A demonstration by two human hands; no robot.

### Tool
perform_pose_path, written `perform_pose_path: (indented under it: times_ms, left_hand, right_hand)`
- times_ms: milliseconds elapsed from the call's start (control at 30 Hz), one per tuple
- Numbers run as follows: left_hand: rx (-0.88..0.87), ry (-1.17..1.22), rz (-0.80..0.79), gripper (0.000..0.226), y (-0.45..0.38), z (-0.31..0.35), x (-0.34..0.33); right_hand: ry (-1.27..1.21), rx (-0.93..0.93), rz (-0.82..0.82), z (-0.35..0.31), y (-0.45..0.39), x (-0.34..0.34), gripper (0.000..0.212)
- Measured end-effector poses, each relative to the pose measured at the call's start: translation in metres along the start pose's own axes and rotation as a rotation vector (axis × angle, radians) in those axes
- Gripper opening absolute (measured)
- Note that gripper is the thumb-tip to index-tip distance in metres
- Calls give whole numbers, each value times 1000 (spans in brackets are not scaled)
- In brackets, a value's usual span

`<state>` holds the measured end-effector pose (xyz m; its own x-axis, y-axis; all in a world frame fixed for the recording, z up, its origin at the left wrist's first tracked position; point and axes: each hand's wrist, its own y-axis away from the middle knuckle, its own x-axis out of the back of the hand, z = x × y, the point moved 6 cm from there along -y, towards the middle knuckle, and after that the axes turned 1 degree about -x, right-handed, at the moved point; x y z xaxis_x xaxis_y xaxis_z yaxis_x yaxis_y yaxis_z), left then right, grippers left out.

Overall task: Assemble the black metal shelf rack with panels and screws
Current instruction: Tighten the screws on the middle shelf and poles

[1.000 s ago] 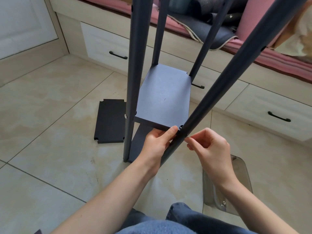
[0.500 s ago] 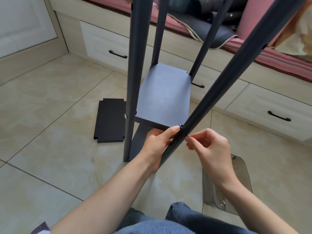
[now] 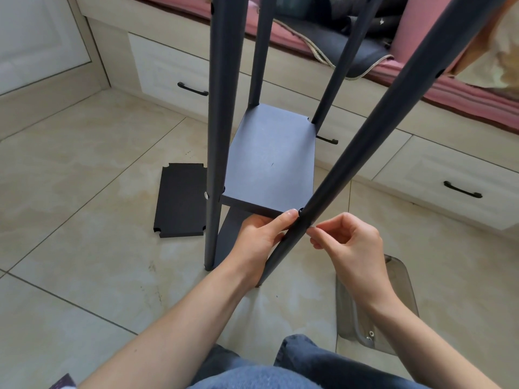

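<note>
Left hand (image 3: 261,237) gripped near-right post (image 3: 331,189) beside shelf panel (image 3: 269,161) corner, steadying hole alignment; right hand (image 3: 348,242) pinched something small at post, probably screw, for insertion.

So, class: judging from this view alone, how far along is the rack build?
Done: four posts stand with a panel mounted between them, and a screw shows in the near-left post. In hand: the left hand steadies the panel's near-right corner while the right hand pinches something small at the post. Left: a spare panel lies on the floor.
</note>
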<state>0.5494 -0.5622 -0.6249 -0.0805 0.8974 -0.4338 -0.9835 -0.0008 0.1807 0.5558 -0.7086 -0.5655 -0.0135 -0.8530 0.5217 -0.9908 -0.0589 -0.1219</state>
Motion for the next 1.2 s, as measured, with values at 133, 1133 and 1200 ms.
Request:
perform_pose_path:
  times_ms: [133, 1133, 1200]
  left_hand:
    - [-10, 8, 6, 20, 0, -1, -1]
    - [-15, 25, 49, 26, 1, 5, 0]
    - [-14, 29, 40, 28, 2, 5, 0]
  right_hand:
    - [-25, -9, 7, 1, -1, 1, 11]
    - [-66, 2, -26, 3, -1, -4, 13]
    - [-104, -16, -31, 5, -2, -4, 12]
